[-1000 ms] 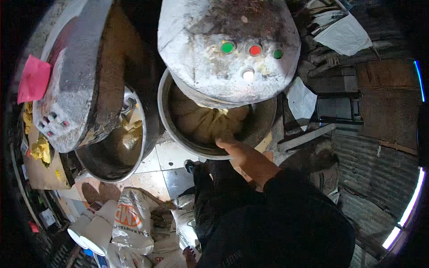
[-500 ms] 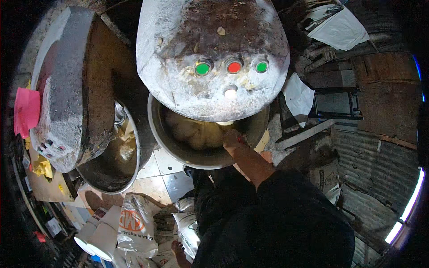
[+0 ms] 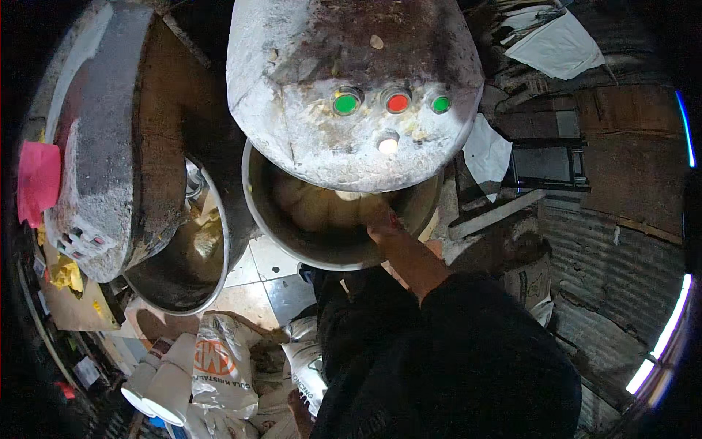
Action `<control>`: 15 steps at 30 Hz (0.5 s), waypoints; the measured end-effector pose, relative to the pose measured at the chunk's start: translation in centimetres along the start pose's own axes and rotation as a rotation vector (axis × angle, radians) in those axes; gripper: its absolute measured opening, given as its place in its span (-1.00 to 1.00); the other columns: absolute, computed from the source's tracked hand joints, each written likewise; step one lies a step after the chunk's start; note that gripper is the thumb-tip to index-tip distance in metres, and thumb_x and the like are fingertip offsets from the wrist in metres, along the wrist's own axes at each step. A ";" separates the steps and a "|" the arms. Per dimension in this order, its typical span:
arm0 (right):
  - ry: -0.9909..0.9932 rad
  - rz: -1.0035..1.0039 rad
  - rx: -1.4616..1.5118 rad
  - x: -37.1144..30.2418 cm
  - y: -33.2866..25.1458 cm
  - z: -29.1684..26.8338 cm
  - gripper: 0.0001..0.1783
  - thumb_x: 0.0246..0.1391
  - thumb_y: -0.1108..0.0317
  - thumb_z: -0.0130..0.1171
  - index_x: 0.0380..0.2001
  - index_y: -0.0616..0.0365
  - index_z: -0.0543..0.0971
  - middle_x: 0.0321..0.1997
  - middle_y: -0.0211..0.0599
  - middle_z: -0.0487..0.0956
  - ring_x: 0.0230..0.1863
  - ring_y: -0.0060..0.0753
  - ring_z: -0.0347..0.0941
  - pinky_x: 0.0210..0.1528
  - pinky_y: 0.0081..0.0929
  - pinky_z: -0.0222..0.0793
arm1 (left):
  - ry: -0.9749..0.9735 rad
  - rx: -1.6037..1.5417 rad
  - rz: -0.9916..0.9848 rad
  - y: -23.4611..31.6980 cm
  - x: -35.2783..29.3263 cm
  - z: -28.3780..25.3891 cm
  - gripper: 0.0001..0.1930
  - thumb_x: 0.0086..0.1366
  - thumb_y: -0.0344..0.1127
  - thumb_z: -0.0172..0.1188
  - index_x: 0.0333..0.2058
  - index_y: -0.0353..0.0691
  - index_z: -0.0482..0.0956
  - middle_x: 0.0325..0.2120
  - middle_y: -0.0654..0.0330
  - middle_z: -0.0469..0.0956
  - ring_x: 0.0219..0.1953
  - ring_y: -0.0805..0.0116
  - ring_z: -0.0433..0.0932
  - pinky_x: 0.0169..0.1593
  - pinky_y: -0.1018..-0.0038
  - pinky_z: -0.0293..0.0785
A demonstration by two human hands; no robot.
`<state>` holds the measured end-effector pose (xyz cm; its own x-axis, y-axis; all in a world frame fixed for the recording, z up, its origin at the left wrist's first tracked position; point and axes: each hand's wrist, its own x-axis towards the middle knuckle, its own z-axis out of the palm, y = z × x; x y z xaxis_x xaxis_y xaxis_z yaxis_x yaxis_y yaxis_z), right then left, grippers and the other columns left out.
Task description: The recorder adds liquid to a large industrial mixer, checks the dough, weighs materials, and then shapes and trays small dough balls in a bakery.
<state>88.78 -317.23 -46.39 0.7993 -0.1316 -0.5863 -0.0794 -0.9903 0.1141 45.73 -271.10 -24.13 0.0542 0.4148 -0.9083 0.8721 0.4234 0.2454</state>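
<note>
My right hand [image 3: 380,217] reaches over the near right rim of a large metal mixing bowl [image 3: 265,233] and down inside it. There it is at the right side of a pale, lumpy mass like dough [image 3: 311,208]. Dim light and the hand's angle hide its fingers. Above the bowl hangs the flour-dusted mixer head [image 3: 322,150], covering the far part of the bowl. My left hand [image 3: 298,401] hangs low on my left, beside a white printed sack [image 3: 306,369]; its fingers are too dark to make out.
A second mixer [image 3: 102,146] with its own bowl [image 3: 219,274] stands at the left, a pink container [image 3: 38,183] beside it. Several filled sacks [image 3: 223,366] and white tubs [image 3: 168,391] crowd the lower left. Corrugated sheet [image 3: 614,285] walls the right side.
My right hand stays in the bowl, slightly farther right against the dough. The left hand has shifted a little and shows less clearly. The view has tilted slightly.
</note>
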 end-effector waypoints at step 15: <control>-0.057 -0.017 -0.139 0.3 1.1 1.5 -0.60 0.05 0.22 0.03 -0.07 0.22 0.44 -0.13 -0.11 0.46 -0.27 -0.14 0.45 -0.31 -0.12 0.39 | 0.041 0.007 -0.041 1.2 -3.6 1.3 -0.68 0.13 -0.08 0.18 -0.21 -0.11 0.44 -0.45 0.25 0.42 -0.45 0.38 0.36 -0.36 0.40 0.31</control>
<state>88.06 -318.45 -47.61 0.7647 -0.1216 -0.6328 0.0201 -0.9771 0.2120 47.20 -273.15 -21.03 -0.0017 0.4300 -0.9028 0.8767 0.4350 0.2055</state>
